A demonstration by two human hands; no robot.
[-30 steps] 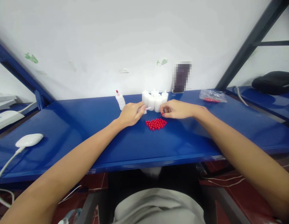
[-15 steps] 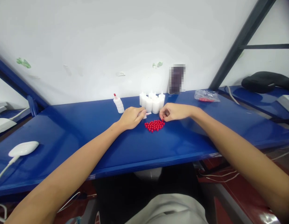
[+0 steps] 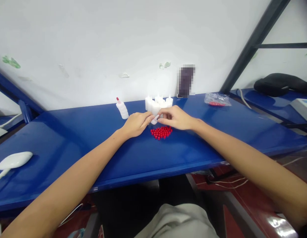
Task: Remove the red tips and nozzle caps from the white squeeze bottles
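One white bottle [image 3: 154,121], mostly covered by my fingers, is at the centre of the frame, its pale nozzle [image 3: 157,116] pointing up and to the right. My left hand [image 3: 136,125] is closed around the bottle from the left side. My right hand [image 3: 176,117] comes in from the right, with thumb and fingertips curled at the nozzle's tip; I cannot tell whether they are pinched tight there, or whether a cap sits between them. My two hands almost meet over this spot.

Just below them in the frame, many small red caps [image 3: 161,133] lie in a loose cluster on the blue worktop [image 3: 133,155]. Right behind my hands, several white bottles [image 3: 155,105] stand close together, partly hidden by my right hand. To the left of my left hand, a single white bottle with a red tip [image 3: 122,109] stands apart from that group.

Further out, a dark, pixelated upright object [image 3: 186,81] leans at the wall, right of upper centre. A clear plastic bag [image 3: 217,99] with red pieces in it lies to the right of that. Near the left edge of the frame sits a white rounded device [image 3: 16,160] with a cable, and a black case [image 3: 279,84] rests at the right edge.
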